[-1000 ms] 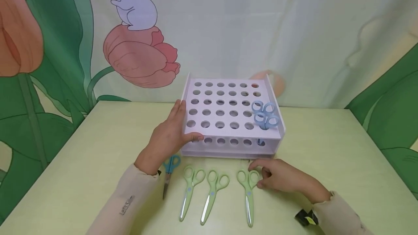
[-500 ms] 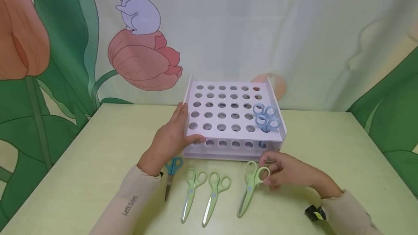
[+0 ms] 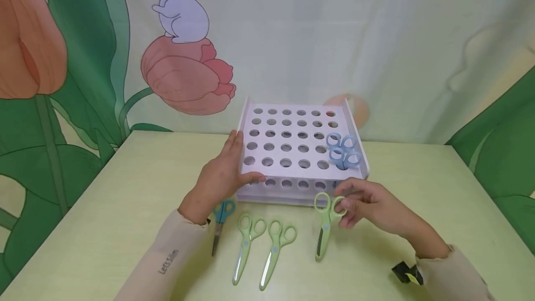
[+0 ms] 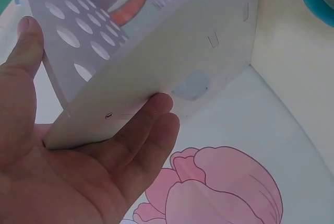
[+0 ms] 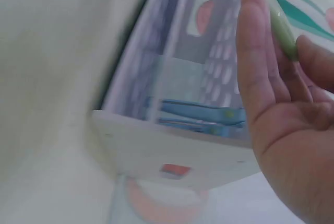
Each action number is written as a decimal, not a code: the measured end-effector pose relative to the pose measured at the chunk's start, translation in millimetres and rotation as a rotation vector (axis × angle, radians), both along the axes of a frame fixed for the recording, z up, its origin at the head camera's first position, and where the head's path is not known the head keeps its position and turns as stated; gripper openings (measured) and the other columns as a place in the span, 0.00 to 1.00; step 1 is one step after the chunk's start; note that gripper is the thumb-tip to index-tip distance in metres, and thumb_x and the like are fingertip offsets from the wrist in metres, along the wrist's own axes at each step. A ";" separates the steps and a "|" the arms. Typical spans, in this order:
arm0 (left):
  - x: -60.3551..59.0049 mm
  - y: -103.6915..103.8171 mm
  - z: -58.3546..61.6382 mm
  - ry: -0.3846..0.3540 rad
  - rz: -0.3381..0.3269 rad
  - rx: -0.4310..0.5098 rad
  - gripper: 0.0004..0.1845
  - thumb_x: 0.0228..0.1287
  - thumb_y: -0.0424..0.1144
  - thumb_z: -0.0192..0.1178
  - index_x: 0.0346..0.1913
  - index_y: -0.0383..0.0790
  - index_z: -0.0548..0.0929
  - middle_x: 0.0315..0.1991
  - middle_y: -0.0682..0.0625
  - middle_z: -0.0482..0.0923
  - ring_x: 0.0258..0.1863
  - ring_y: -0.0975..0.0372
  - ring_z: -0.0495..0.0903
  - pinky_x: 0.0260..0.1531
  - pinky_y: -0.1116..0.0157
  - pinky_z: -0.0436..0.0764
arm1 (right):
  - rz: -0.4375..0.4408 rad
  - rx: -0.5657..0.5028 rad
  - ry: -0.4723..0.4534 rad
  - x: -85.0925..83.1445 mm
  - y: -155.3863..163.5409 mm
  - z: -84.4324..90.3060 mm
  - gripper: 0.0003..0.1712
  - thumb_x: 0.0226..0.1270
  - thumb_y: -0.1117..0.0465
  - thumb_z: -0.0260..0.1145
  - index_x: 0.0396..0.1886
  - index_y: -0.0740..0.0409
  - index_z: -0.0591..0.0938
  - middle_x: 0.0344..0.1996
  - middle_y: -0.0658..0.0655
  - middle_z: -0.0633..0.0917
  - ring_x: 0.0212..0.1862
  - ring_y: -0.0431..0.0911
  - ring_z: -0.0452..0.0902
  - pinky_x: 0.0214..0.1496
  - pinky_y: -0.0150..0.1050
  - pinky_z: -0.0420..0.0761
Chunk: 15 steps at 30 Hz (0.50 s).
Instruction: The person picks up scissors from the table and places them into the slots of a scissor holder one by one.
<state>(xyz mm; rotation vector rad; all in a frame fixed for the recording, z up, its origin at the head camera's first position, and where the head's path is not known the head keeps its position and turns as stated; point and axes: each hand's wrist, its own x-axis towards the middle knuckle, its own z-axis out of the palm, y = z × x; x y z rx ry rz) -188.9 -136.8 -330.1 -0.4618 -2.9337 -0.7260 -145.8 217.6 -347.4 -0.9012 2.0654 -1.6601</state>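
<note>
– Risks from here, with causes?

– Swivel first. My right hand (image 3: 368, 201) pinches the held green scissors (image 3: 325, 226) by one loop only, so I judge the blade end could swing and knock the white rack (image 3: 294, 156). Second, a snag: two light blue scissors (image 3: 343, 158) stand in the rack's right-hand column, and raising my knuckles too close could clip their loops. Third, a shift of my left sleeve (image 3: 167, 250) could drag the teal scissors (image 3: 223, 215) lying beside it.

– Hands?

– Well apart, at opposite sides of the rack. Left hand (image 3: 219, 171): fingers nearly straight along the outer left wall, thumb spread wide of them over the front edge of the top panel. Pressing too hard there could slide the rack. Right: thumb and fingers closed together on the loop; exact finger order, cannot tell.

– Position of the held pair?

– In front of the rack's near right corner, blades slanting toward the near edge of the desk (image 3: 125, 199), itself out of view. Tip touching the desk: cannot tell. Rack stands toward the far edge, roughly midway between the side edges. Two more green pairs (image 3: 274, 251) lie flat, nearer the left edge than the held one.
</note>
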 end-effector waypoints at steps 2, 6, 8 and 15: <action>0.1 0.1 -0.3 0.000 -0.003 -0.009 0.66 0.54 0.64 0.71 0.81 0.32 0.43 0.81 0.37 0.40 0.55 0.46 0.80 0.34 0.56 0.78 | -0.066 0.025 0.034 2.2 -3.1 7.9 0.12 0.78 0.72 0.54 0.55 0.74 0.75 0.38 0.68 0.85 0.35 0.58 0.87 0.38 0.52 0.85; 0.9 0.2 -0.4 0.010 0.000 -0.017 0.65 0.55 0.63 0.71 0.80 0.31 0.43 0.81 0.36 0.40 0.48 0.47 0.82 0.31 0.58 0.77 | -0.207 0.030 0.100 3.2 -9.3 23.2 0.13 0.77 0.71 0.57 0.55 0.76 0.78 0.37 0.65 0.86 0.36 0.60 0.88 0.40 0.49 0.85; 1.3 0.0 -0.7 0.015 0.000 -0.011 0.65 0.55 0.62 0.72 0.80 0.31 0.43 0.80 0.36 0.40 0.46 0.47 0.83 0.30 0.57 0.76 | -0.266 0.015 0.138 2.0 -11.9 30.1 0.13 0.77 0.71 0.58 0.54 0.76 0.79 0.37 0.63 0.87 0.36 0.58 0.88 0.40 0.48 0.85; 2.2 0.2 -0.4 0.016 -0.002 0.001 0.64 0.56 0.61 0.72 0.80 0.31 0.44 0.80 0.35 0.41 0.44 0.47 0.83 0.27 0.59 0.75 | -0.398 -0.088 0.195 -1.6 -16.7 52.3 0.11 0.76 0.70 0.60 0.51 0.73 0.82 0.37 0.58 0.88 0.34 0.53 0.88 0.40 0.44 0.85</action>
